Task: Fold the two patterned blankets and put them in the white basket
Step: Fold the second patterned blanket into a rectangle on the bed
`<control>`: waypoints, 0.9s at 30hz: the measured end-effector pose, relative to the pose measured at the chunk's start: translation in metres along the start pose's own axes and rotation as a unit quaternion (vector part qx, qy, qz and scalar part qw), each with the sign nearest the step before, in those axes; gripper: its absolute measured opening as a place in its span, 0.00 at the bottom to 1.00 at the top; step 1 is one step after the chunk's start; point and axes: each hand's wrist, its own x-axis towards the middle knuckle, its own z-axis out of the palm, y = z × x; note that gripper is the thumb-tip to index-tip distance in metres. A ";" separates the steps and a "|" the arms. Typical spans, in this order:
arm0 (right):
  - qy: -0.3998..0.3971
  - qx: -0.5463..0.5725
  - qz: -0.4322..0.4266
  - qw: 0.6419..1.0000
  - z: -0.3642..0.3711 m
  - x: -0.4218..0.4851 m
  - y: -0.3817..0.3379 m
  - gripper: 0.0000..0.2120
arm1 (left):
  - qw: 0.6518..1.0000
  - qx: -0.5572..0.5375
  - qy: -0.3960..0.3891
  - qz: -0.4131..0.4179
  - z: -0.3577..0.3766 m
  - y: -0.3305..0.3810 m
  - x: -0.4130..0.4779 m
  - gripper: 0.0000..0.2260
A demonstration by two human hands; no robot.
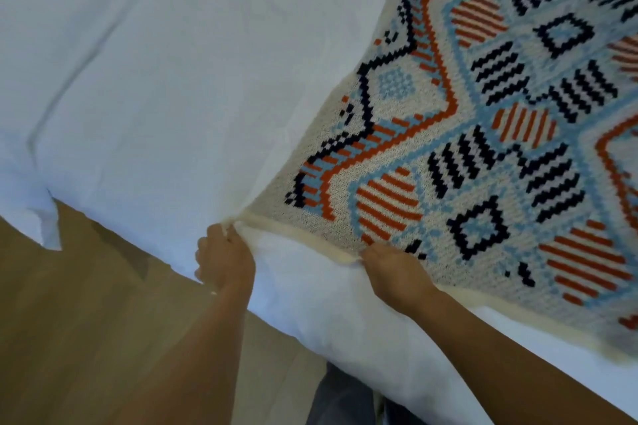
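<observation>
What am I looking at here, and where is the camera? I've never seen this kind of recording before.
There is no machine here: a person works with bare hands, and the single camera sits on their head, looking down. The left hand pinches the corner of a patterned blanket, and the right hand pinches its cream border a little further along. The blanket lies spread on white bedding. A wooden floor shows below. No basket or second blanket is in view.
</observation>
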 end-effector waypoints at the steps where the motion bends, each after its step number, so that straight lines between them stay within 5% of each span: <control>1: -0.009 0.000 0.010 1.000 0.002 0.001 0.001 0.12 | 1.000 0.008 -0.012 0.010 0.004 0.003 -0.004 0.16; 10: -0.014 -0.018 0.030 0.999 0.007 0.010 -0.002 0.12 | 0.998 -0.004 -0.035 0.054 0.009 0.019 -0.002 0.15; 20: -0.040 -0.041 0.003 0.998 0.017 0.000 -0.015 0.15 | 0.996 0.053 -0.065 0.000 0.006 -0.014 0.003 0.16; 23: -0.013 -0.028 0.019 0.999 0.015 0.000 -0.012 0.14 | 0.994 0.067 -0.042 0.075 0.006 0.004 0.000 0.17; 27: 0.050 0.015 0.032 0.998 0.010 -0.019 -0.009 0.17 | 0.945 0.080 -0.068 0.310 0.012 0.045 -0.032 0.23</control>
